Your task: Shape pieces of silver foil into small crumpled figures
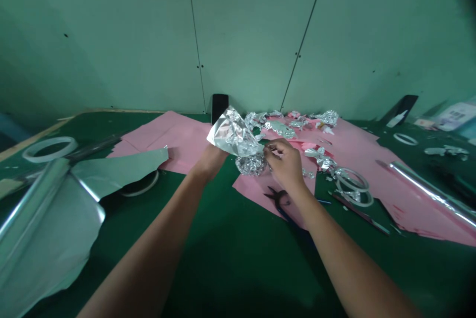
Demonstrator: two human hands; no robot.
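Note:
A crinkled sheet of aluminium foil [232,134] is held up over the middle of the table. My left hand [212,163] grips it from the left and below, with most fingers hidden behind the foil. At the foil's right edge, my right hand [285,161] has its thumb and fingers closed in a pinch. Just under the sheet, a crumpled foil ball [251,164] shows; whether it is joined to the sheet I cannot tell. Below my right hand, dark-handled pliers or cutters [280,201] lie partly on a pink paper sheet [256,193].
Foil scraps [280,128] cover pink paper at the back. Foil rolls lie at left [35,194] and right [433,191]. White rings [351,179], a pen-like tool [359,213] and a left ring [50,149] rest on the green table [223,258]. A phone [219,105] leans against the wall.

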